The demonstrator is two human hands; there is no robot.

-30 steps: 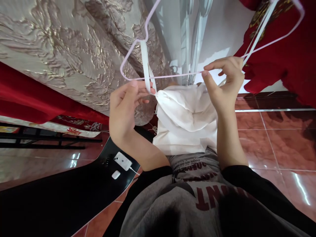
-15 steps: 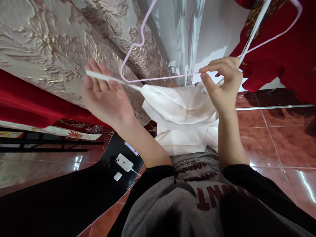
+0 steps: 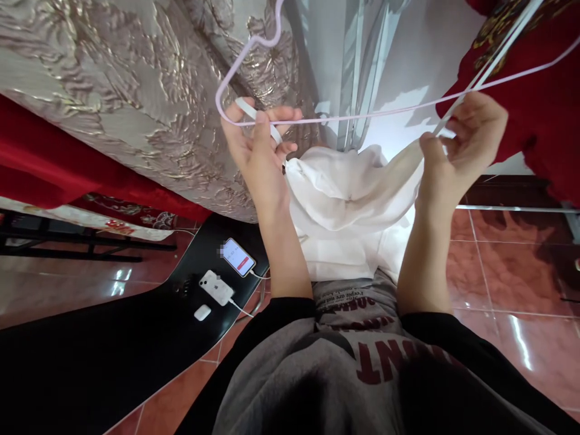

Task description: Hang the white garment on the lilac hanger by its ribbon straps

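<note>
Cream floral fabric (image 3: 113, 90) hangs behind and left of the fingers of the left hand (image 3: 258, 154). A white garment (image 3: 348, 211) drapes below and between those fingers and the ones of the right hand (image 3: 466, 145). Above it, a lilac hanger (image 3: 385, 113) has its lower bar running across the left fingers and past the top of the right hand. The right thumb and fingers pinch the right strap (image 3: 510, 36). The left fingers are part-curled, the left strap (image 3: 275, 134) lying across them; how firmly they grip is unclear.
</note>
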